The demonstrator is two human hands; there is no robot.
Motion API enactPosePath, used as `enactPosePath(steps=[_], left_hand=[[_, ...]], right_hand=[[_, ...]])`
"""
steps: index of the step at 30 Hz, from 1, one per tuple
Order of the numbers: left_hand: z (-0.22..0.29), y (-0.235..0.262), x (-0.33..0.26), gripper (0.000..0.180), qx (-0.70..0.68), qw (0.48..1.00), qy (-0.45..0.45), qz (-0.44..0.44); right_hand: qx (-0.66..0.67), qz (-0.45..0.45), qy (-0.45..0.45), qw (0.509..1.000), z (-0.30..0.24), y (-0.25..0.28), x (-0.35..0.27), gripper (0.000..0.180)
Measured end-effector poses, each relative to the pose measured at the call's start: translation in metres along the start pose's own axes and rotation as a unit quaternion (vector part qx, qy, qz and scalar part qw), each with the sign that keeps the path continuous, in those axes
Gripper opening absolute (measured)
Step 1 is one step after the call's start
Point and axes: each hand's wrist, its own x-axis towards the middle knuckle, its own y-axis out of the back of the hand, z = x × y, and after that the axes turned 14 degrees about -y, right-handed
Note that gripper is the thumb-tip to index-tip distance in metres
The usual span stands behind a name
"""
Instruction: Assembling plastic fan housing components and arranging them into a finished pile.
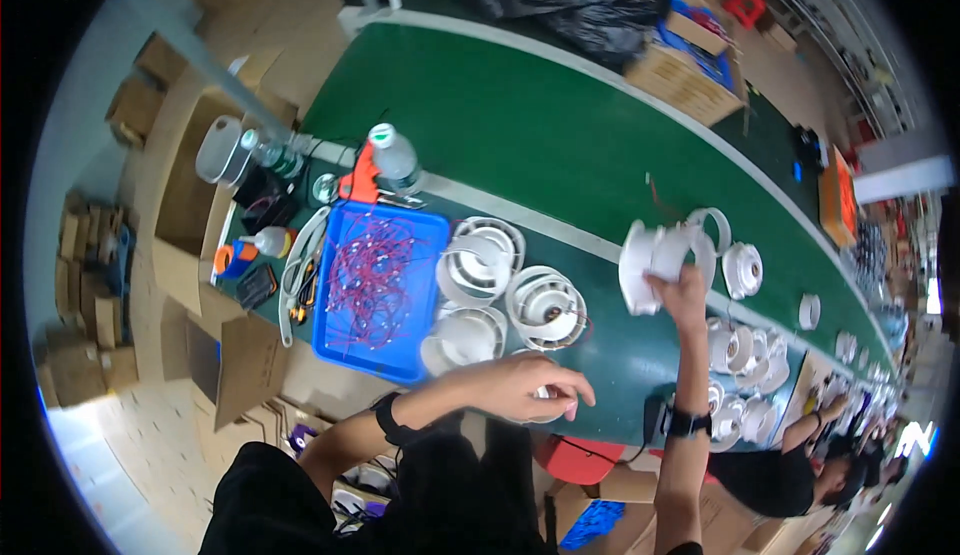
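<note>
My right hand (680, 295) is raised over the far side of the green bench and grips a white plastic round housing (642, 265) by its rim. My left hand (530, 387) is above the bench's near edge, loosely curved with its fingers apart. Beneath it a white round part (545, 417) is mostly hidden by the hand. Just beyond are white round housings, one with a ring (470, 265) lying on it, another (548, 307) showing a copper-coloured centre and thin wires. A further white housing (465, 340) sits beside the tray, close to my left wrist.
A blue tray (433, 255) holds tangled red wires. Left of it are an orange glue gun (362, 177), a clear bottle (396, 163) and screwdrivers. More white housings (742, 270) stand to the right, where a co-worker (770, 480) sits. A red stool (578, 460) is below the bench.
</note>
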Motion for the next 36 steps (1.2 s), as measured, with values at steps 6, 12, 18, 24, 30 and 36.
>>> enactPosePath(steps=[6, 12, 18, 24, 30, 36], left_hand=[[-0.016, 0.012, -0.077, 0.022, -0.031, 0.994, 0.032, 0.095], [-0.029, 0.021, -0.107, 0.023, -0.063, 0.986, 0.033, 0.152], [-0.05, 0.022, -0.122, 0.023, -0.057, 0.983, 0.068, 0.159], [-0.044, 0.035, -0.127, 0.022, -0.07, 0.978, 0.074, 0.184], [-0.053, 0.03, -0.123, 0.021, -0.074, 0.978, 0.115, 0.154], [-0.049, 0.017, -0.079, 0.022, -0.028, 0.953, 0.273, -0.133]], right_hand=[[-0.29, 0.06, 0.048, 0.954, -0.131, -0.137, 0.134, 0.024], [-0.396, 0.017, 0.046, 0.917, -0.156, -0.144, 0.151, 0.031], [-0.386, -0.056, 0.163, 0.906, -0.208, -0.19, 0.141, 0.021], [-0.269, 0.048, 0.31, 0.911, -0.159, -0.235, 0.125, 0.03], [-0.043, 0.009, 0.124, 0.991, -0.048, -0.123, -0.004, 0.024], [-0.011, 0.087, -0.265, 0.96, 0.117, -0.061, -0.199, 0.04]])
